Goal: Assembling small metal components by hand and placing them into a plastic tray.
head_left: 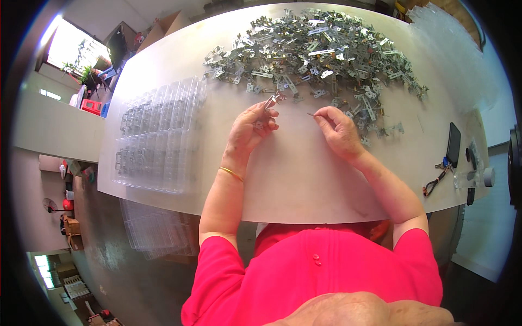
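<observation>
My left hand (246, 132) is raised over the white table, its fingers pinching a small silvery metal bracket (270, 102) near the pile. Another small metal piece (259, 125) shows against the curled fingers of the same hand. To the right, my right hand (341, 133) is closed, with thumb and forefinger on a thin, short metal pin (310, 114) that points toward the left hand. The two hands are apart. Just beyond them spreads a big heap of metal brackets (321, 51), some with brass-coloured bits.
Clear plastic trays (157, 136) with rows of metal parts lie on the table (293, 185) at left. More clear trays (160, 228) sit lower, beyond the table's edge. At right are a phone (453, 144), keys (446, 162) and a clear bottle (472, 179). Clear plastic sheets (451, 60) are stacked at far right.
</observation>
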A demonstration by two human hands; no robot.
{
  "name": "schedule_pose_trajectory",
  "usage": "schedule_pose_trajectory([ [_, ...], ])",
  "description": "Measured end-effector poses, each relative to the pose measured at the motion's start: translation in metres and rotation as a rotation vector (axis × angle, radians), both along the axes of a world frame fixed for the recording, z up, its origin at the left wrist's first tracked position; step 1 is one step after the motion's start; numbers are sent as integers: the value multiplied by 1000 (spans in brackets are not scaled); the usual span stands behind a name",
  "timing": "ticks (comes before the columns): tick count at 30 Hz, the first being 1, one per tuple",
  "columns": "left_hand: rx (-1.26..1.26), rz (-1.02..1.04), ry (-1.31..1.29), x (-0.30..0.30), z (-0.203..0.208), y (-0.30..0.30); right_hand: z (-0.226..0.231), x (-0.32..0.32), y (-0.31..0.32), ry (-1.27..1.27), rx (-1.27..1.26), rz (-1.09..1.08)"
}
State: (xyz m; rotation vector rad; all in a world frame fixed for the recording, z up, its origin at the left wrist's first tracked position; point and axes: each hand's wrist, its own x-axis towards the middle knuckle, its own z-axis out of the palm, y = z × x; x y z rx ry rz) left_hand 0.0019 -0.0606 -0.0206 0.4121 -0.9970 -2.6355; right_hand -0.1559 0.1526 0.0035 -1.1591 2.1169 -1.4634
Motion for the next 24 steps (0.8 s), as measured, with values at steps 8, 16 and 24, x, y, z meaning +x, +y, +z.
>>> schedule_pose_trajectory([
  [8, -54, -19, 18, 6, 2, 3, 3, 15, -71, -276, -262, 129],
  [16, -68, -76, -32, 15, 11, -1, 1, 26, -96, -404, -312, 197],
  [24, -187, 107, -119, 11, 12, -2, -19, 31, -93, -271, -324, -11],
])
